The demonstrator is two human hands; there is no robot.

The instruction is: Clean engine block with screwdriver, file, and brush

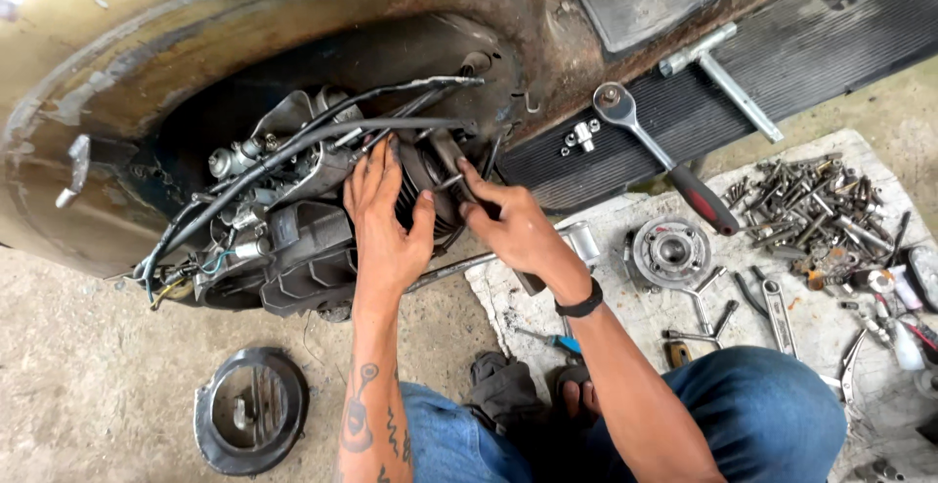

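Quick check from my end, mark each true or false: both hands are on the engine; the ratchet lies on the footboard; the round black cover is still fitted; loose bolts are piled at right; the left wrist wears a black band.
1. Both hands, left hand and right hand, are on the engine. True.
2. The ratchet lies on the footboard. True.
3. The round cover is fitted. False: it lies on the ground.
4. Bolts are piled at right. True.
5. The band is on the left wrist. False: right wrist.

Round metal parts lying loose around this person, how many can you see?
2. A dark ring-shaped cover lies on the concrete floor at lower left; a silvery hub-like disc lies on the cloth at right. Smaller ones may hide in the bolt pile.
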